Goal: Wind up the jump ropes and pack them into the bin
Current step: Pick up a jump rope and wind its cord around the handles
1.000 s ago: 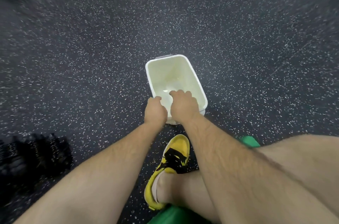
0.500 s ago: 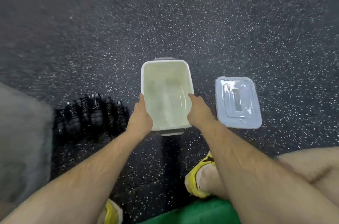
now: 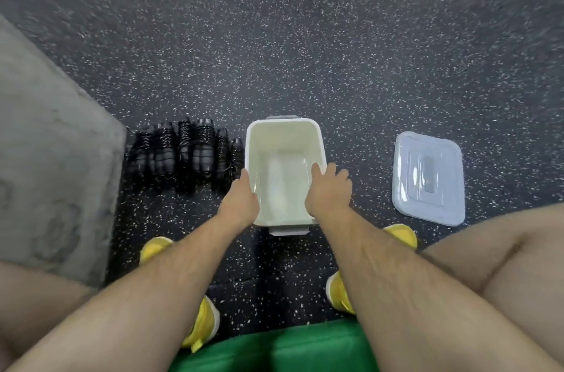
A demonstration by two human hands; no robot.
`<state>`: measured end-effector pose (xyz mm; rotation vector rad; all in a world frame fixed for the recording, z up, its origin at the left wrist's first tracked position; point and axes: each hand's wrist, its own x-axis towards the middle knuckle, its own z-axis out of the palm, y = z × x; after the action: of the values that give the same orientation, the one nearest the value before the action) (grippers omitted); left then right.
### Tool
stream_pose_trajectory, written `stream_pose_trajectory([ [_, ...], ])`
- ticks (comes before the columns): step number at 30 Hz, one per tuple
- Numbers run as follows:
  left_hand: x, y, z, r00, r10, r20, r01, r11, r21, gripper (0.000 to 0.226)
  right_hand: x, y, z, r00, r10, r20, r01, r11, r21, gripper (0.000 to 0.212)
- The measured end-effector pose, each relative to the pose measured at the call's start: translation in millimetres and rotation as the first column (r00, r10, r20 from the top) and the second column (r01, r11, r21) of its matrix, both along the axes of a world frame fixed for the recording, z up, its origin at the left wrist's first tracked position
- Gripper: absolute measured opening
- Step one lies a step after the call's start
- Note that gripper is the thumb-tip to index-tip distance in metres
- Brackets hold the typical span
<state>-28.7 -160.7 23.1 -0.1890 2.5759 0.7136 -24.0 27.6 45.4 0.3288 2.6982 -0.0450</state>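
Note:
A white empty bin [image 3: 317, 139] stands on the speckled floor between my feet. My left hand [image 3: 239, 202] lies flat against the bin's left wall, its fingers straight along the rim. Over the right rim my right hand [image 3: 328, 188] rests with its fingers spread and relaxed. Several wound-up black jump ropes [image 3: 183, 152] lie in a row on the floor just left of the bin, touching neither hand.
The bin's pale blue lid [image 3: 427, 179] lies flat on the floor to the right. A grey block [image 3: 45, 158] fills the left side. My yellow shoes [image 3: 201, 332] and a green seat [image 3: 274, 350] are close below.
The bin has been drawn in and set straight between my feet. Both hands went from its near end to its side walls, and the right hand's fingers have now spread.

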Motion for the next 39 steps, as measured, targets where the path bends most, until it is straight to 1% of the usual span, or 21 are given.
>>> stream_pose_trajectory([
  [1,-3,0,5,1.0,-0.005,-0.007,0.005,1.0,-0.03,0.042,-3,-5,1,0.997,0.058,-0.059,-0.055,0.997,0.049,0.068],
  [2,-6,-2,9,1.0,-0.006,-0.03,0.005,0.998,-0.055,0.037,-8,-12,1,0.988,0.107,-0.11,-0.102,0.994,0.05,0.064],
  [4,-14,-7,16,0.995,0.003,-0.095,-0.011,0.997,-0.081,0.039,-19,-32,4,0.974,0.166,-0.156,-0.174,0.984,-0.039,0.055],
  [6,-24,-18,20,0.986,0.008,-0.169,-0.026,0.994,-0.103,0.043,-31,-58,6,0.959,0.189,-0.209,-0.22,0.966,-0.138,0.05],
  [8,-33,-32,21,0.975,0.01,-0.221,-0.043,0.988,-0.146,0.045,-39,-86,7,0.935,0.231,-0.271,-0.288,0.938,-0.192,0.047],
  [10,-42,-47,18,0.97,0.003,-0.244,-0.058,0.974,-0.218,0.046,-47,-113,5,0.906,0.279,-0.319,-0.362,0.9,-0.241,0.048],
  [13,-57,-70,9,0.971,0.0,-0.24,-0.072,0.954,-0.292,0.048,-63,-148,1,0.894,0.31,-0.323,-0.413,0.849,-0.33,0.05],
  [16,-78,-88,-3,0.982,0.038,-0.187,-0.092,0.953,-0.288,0.06,-83,-170,-5,0.914,0.299,-0.272,-0.389,0.834,-0.391,0.047],
  [18,-91,-97,-11,0.987,0.063,-0.145,-0.101,0.957,-0.271,0.07,-94,-177,-9,0.938,0.265,-0.223,-0.34,0.833,-0.437,0.047],
  [20,-104,-102,-17,0.99,0.094,-0.101,-0.117,0.962,-0.245,0.078,-105,-183,-16,0.964,0.214,-0.16,-0.265,0.831,-0.489,0.052],
  [22,-115,-103,-21,0.989,0.128,-0.075,-0.141,0.966,-0.216,0.082,-113,-189,-22,0.981,0.162,-0.105,-0.193,0.832,-0.52,0.057],
  [24,-122,-103,-23,0.981,0.182,-0.07,-0.191,0.968,-0.165,0.083,-119,-194,-29,0.995,0.091,-0.046,-0.101,0.826,-0.555,0.057],
  [27,-121,-104,-23,0.966,0.238,-0.098,-0.248,0.963,-0.105,0.086,-122,-194,-32,1.0,-0.027,-0.013,0.013,0.77,-0.638,0.055],
  [29,-116,-106,-22,0.962,0.221,-0.163,-0.237,0.967,-0.09,0.088,-124,-189,-29,0.996,-0.086,-0.007,0.055,0.704,-0.708,0.055],
  [31,-111,-109,-17,0.953,0.169,-0.25,-0.19,0.98,-0.065,0.09,-123,-184,-23,0.983,-0.183,0.035,0.138,0.589,-0.796,0.051],
  [33,-105,-108,-8,0.937,0.093,-0.337,-0.107,0.994,-0.024,0.093,-122,-179,-16,0.952,-0.292,0.09,0.224,0.47,-0.854,0.043],
  [35,-101,-104,5,0.909,0.013,-0.417,-0.011,1.0,0.007,0.094,-120,-174,-8,0.909,-0.389,0.153,0.286,0.312,-0.906,0.043],
  [37,-97,-96,18,0.876,-0.074,-0.476,0.099,0.995,0.028,0.094,-117,-167,-2,0.845,-0.479,0.238,0.328,0.114,-0.938,0.047],
  [39,-96,-86,30,0.851,-0.124,-0.511,0.176,0.983,0.055,0.095,-113,-151,6,0.793,-0.519,0.317,0.345,-0.046,-0.938,0.043],
])
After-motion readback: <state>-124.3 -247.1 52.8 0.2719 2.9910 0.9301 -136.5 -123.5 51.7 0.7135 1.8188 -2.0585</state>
